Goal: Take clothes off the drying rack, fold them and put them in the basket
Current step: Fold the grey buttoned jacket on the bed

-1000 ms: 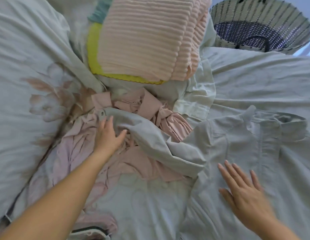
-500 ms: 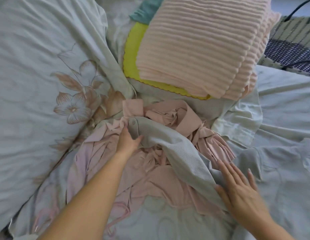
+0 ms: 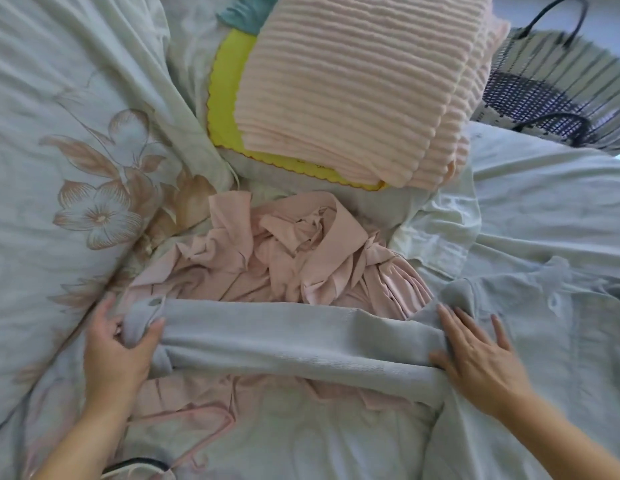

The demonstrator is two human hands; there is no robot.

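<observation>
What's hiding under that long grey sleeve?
A crumpled pink garment lies under the grey sleeve, showing above and below it. The strip right beneath the sleeve is covered, so what else lies there cannot be seen.

Two hands (image 3: 118,355) (image 3: 481,362), one grey shirt (image 3: 284,336), one pink garment (image 3: 284,261), one basket (image 3: 575,64)

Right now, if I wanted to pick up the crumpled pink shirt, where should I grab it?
Probably the collar band of the crumpled pink shirt, reaching from the far side, above. It stands free on top of the heap, while the long grey ribbed sleeve lies across the shirt's near half.
</observation>
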